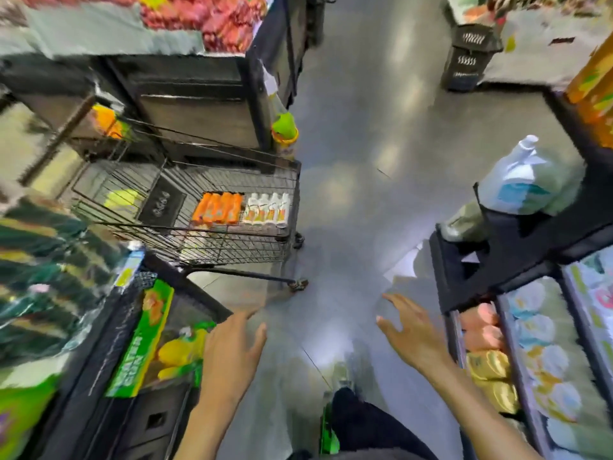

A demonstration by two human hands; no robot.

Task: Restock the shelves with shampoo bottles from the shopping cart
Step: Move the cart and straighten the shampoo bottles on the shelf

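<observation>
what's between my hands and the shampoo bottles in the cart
Only bare floor lies between the left hand, the right hand and the shopping cart. The cart's near wire wall stands in front of the orange bottles and white bottles, so a reach would likely go over its rim.

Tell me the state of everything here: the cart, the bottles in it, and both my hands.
Shopping cart: standing on its wheels, loaded with bottles.
Orange bottles: in the cart, side by side in a row.
White bottles: in the cart, in a row right beside the orange ones.
Left hand: open, holding nothing.
Right hand: open, holding nothing.
</observation>
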